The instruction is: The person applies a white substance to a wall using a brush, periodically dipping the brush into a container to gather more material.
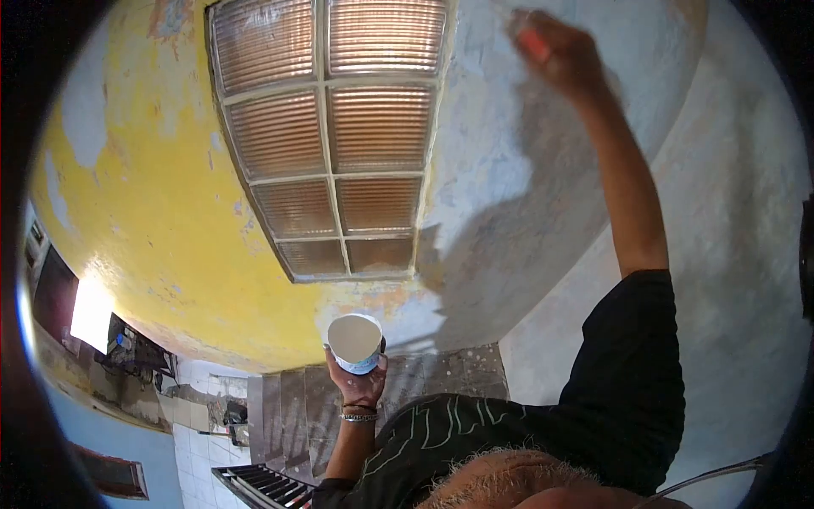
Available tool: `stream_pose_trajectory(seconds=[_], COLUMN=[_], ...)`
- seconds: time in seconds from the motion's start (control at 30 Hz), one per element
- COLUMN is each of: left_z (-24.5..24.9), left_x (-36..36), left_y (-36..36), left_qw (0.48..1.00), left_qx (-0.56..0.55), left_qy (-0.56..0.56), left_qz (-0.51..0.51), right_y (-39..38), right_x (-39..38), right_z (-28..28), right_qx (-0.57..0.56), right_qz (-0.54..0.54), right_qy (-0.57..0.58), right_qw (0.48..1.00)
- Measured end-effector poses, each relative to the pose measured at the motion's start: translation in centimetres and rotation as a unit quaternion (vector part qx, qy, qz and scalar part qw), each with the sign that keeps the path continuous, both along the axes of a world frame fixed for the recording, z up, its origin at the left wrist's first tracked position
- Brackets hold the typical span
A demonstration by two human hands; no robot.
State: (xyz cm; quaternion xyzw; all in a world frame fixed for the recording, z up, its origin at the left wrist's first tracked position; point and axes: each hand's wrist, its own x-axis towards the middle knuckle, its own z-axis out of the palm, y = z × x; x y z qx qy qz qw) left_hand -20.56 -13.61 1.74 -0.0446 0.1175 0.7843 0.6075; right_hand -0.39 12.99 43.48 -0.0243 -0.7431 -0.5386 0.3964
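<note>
My left hand (359,386) holds a white tub (354,341) upright below the window's (339,144) bottom edge; my raised right hand (555,53) grips a red-handled tool (532,42) at the wall (483,144), beyond the window's upper right corner.

The wall (182,220) is patchy yellow, the tub (365,366) white and blue.

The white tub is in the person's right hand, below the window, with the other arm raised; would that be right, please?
Not quite: the head view shows the white tub in the left hand, below the window, with the other arm raised.
</note>
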Motion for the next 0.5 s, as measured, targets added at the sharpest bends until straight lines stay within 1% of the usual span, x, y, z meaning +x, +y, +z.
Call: stream_pose_trajectory(seconds=[0.07, 0.13, 0.2, 0.27, 0.33, 0.37, 0.43, 0.47, 0.5], left_z=[-0.6, -1.1, -1.3, -1.6, -2.0, -2.0, -1.5, -1.2, -0.7], left_x=[-0.3, -0.5, -0.5, -0.7, -0.8, -0.8, -0.8, -0.6, -0.4], left_y=[-0.2, -0.3, -0.4, -0.4, -0.4, -0.5, -0.9, -1.0, -1.2], left_qw=[1.000, 1.000, 1.000, 1.000, 1.000, 1.000, 0.999, 0.999, 0.999], left_qx=[0.008, -0.001, -0.008, -0.017, -0.025, -0.028, -0.043, -0.047, -0.046], left_qy=[-0.008, -0.009, -0.004, 0.002, 0.006, 0.004, -0.006, -0.008, -0.001], left_qz=[-0.008, -0.007, -0.002, -0.001, -0.001, 0.000, -0.003, -0.001, 0.004], right_y=[-0.1, -0.5, -2.1, -3.2, -3.3, -3.7, -4.4, -3.8, -2.7], right_x=[-0.1, 0.4, 0.9, 1.7, 2.2, 2.5, 3.1, 3.2, 3.2], right_z=[-5.4, -10.0, -14.2, -18.5, -23.1, -25.1, -27.3, -27.1, -26.4], right_qx=[-0.075, -0.095, -0.152, -0.309, -0.227, -0.231, -0.397, -0.399, -0.362], right_qz=[-0.030, -0.026, -0.079, -0.038, 0.038, 0.039, 0.011, 0.012, 0.044], right_qy=[-0.012, -0.047, -0.119, -0.176, -0.182, -0.184, -0.185, -0.188, -0.155], right_qw=[0.997, 0.994, 0.978, 0.934, 0.956, 0.955, 0.899, 0.897, 0.918])
